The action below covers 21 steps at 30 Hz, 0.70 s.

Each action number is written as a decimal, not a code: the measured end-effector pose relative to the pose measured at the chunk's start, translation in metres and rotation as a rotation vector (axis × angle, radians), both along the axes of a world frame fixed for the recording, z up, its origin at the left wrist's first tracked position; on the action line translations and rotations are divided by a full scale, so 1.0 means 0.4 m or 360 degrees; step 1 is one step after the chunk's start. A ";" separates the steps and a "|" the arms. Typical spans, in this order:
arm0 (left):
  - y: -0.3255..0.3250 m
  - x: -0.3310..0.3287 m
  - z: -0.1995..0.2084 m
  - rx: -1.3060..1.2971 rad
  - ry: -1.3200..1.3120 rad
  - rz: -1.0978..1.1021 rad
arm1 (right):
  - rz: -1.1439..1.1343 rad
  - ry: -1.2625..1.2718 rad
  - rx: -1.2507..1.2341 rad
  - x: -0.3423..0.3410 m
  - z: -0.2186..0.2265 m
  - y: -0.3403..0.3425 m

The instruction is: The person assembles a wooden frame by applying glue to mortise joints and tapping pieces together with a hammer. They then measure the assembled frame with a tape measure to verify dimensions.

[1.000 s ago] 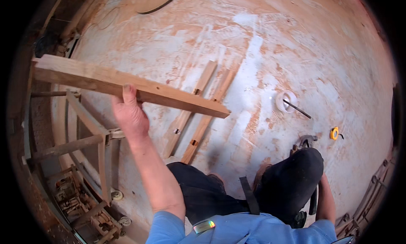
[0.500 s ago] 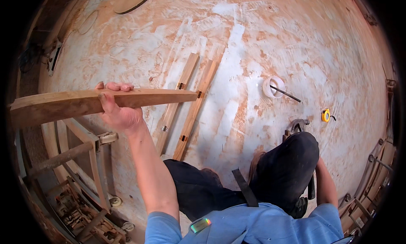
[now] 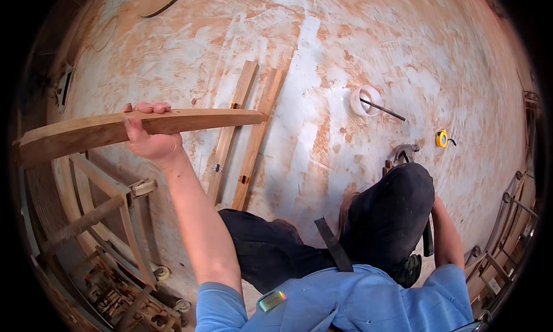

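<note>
My left hand [image 3: 152,136] is closed around a long wooden beam [image 3: 201,120] that stretches across the left side. The beam's right end overlaps the farther-right of two wooden strips; whether it touches cannot be made out. Both the left strip [image 3: 227,142] and the right strip [image 3: 259,142] lie on the floor and carry small dark metal fittings. My right forearm [image 3: 448,234] passes behind my raised knee, which hides the hand and fingers. A claw hammer [image 3: 406,151] shows its head just past that knee. A black handle end [image 3: 428,243] appears beside the forearm.
A white round tub [image 3: 366,100] with a dark rod [image 3: 386,109] across it sits on the floor ahead. To its right lies a yellow tape measure [image 3: 442,138]. Wooden frames on casters [image 3: 124,199] stand at the left; a rack [image 3: 507,240] lines the right.
The whole scene has shifted a little up and left in view. My left hand keeps its grip on the beam, which still overlaps the right strip.
</note>
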<state>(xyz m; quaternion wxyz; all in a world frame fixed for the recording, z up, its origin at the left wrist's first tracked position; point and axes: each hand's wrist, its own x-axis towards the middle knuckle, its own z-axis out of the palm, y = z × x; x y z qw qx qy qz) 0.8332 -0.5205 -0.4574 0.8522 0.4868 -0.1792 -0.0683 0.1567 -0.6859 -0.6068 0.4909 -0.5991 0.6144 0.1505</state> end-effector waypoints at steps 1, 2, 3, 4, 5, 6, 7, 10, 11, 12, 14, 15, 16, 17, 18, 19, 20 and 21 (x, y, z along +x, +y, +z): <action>-0.001 0.001 -0.002 -0.0016 0.0030 -0.0016 | 0.0002 -0.0010 0.0012 -0.003 -0.004 0.003; 0.003 0.005 -0.008 0.0012 0.0029 0.0004 | -0.0002 -0.0020 0.0027 -0.008 -0.005 0.007; 0.003 0.010 -0.013 0.0034 0.0027 0.0019 | -0.0010 -0.0035 0.0040 -0.014 -0.004 0.009; 0.005 0.017 -0.017 0.0056 0.0025 0.0035 | -0.0018 -0.0055 0.0053 -0.022 -0.002 0.015; 0.013 0.026 -0.017 0.0031 0.0039 0.0019 | -0.0019 -0.0083 0.0072 -0.020 -0.008 0.019; 0.020 0.030 -0.018 0.0051 0.0027 0.0041 | -0.0010 -0.0119 0.0088 -0.021 -0.010 0.017; 0.020 0.030 -0.016 0.0066 0.0015 0.0060 | -0.0018 -0.0138 0.0086 -0.014 -0.004 0.019; 0.011 0.028 -0.017 0.0066 0.0020 0.0076 | -0.0077 -0.0180 0.0013 0.051 0.084 0.036; 0.010 0.027 -0.017 0.0059 0.0027 0.0078 | -0.0095 -0.0162 -0.0006 0.054 0.091 0.038; 0.004 0.025 -0.019 0.0064 0.0009 0.0071 | -0.0115 -0.0142 -0.0019 0.055 0.095 0.040; -0.003 0.023 -0.019 0.0076 -0.0027 0.0061 | -0.0151 -0.0070 -0.0009 0.033 0.065 0.041; -0.009 0.015 -0.011 0.0076 -0.0026 0.0073 | -0.0166 -0.0049 -0.0011 0.035 0.062 0.041; -0.014 0.006 -0.004 0.0078 -0.0025 0.0086 | -0.0180 -0.0054 -0.0010 0.046 0.071 0.041; -0.020 -0.005 0.002 0.0081 -0.0025 0.0101 | -0.0176 -0.0047 -0.0006 0.040 0.060 0.040; -0.047 -0.028 0.006 0.0098 -0.0059 0.0073 | -0.0195 -0.0026 -0.0022 0.022 0.066 0.042; -0.062 -0.048 0.017 0.0123 -0.0104 0.0065 | -0.0177 -0.0005 -0.0025 -0.002 0.038 0.039; -0.077 -0.069 0.022 0.0147 -0.0148 0.0056 | -0.0159 0.0017 -0.0029 -0.030 0.019 0.038; -0.078 -0.081 0.020 0.0159 -0.0239 0.0029 | -0.0237 -0.0031 -0.0038 -0.012 0.014 0.040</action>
